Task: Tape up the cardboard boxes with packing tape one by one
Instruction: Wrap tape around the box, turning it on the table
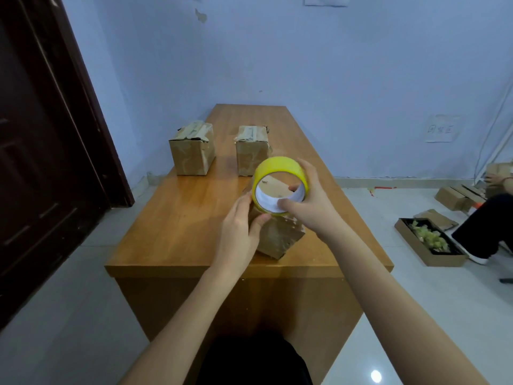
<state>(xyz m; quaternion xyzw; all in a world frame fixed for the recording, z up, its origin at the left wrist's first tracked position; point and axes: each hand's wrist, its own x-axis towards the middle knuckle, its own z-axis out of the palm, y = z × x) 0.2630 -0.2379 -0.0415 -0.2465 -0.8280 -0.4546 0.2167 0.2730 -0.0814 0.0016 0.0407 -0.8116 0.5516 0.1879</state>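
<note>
A yellow roll of packing tape point(280, 169) is held up over a small cardboard box point(279, 236) near the front of the wooden table point(177, 226). My right hand point(308, 201) grips the roll, thumb inside its white core and fingers over the outside. My left hand point(240, 227) rests against the box's left side, with its thumb at the roll's lower edge. Two more cardboard boxes stand farther back: one at the left point(193, 148), one in the middle point(252, 150), both with worn tape on top.
A dark door point(47, 134) stands at the left. On the floor at the right lie flattened cardboard boxes point(455, 195) and a tray of tape scraps point(429, 240). Another person's leg point(483, 226) and hand point(495, 180) are at the right edge.
</note>
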